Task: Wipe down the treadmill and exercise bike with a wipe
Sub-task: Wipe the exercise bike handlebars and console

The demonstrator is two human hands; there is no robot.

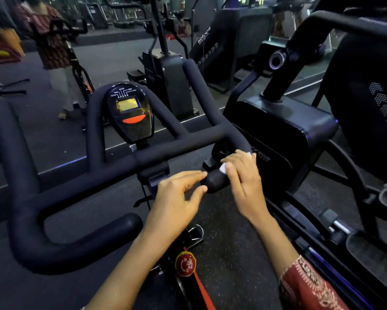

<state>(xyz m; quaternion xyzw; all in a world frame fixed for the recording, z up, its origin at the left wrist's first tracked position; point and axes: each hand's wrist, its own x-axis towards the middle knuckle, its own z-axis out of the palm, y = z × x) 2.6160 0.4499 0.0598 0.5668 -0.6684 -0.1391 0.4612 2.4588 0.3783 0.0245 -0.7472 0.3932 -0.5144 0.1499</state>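
1. Bottom right corner: red patterned sleeve point(309, 287) on the right forearm. The left forearm is bare.
2. Between the forearms, low on the exercise bike point(27, 198) frame: a round red knob point(185, 264). A red strap point(202, 291) runs from it to the bottom edge.
3. Just above the knob: a metal pedal cage point(196, 233), partly hidden by the left wrist.
4. Left hand point(177, 198): fingers nearly straight, thumb held apart from the forefinger. Both tips touch the rounded end of the grip point(213, 182) on the bar's right side. It holds nothing.
5. Right hand point(244, 175): draped over the same grip, fingers curled down round it and clamping the white wipe point(223, 168) against the foam. The wipe shows beside the thumb, with a corner peeking out past the fingertips.
6. Handlebar point(165, 151): black foam, a cross tube with horns rising forward and a drop loop on the left side.
7. Console point(131, 113): mounted centre on the cross tube, upright, with a lit yellow display and an orange button under it.
8. Right of the bike, close beside it: a second black machine point(277, 130) with a boxy housing and a thick arm.
9. Far, upper left: a person point(51, 45) in a dark patterned top stands by another bike. This part is blurred and may be a mirror reflection; I cannot tell.
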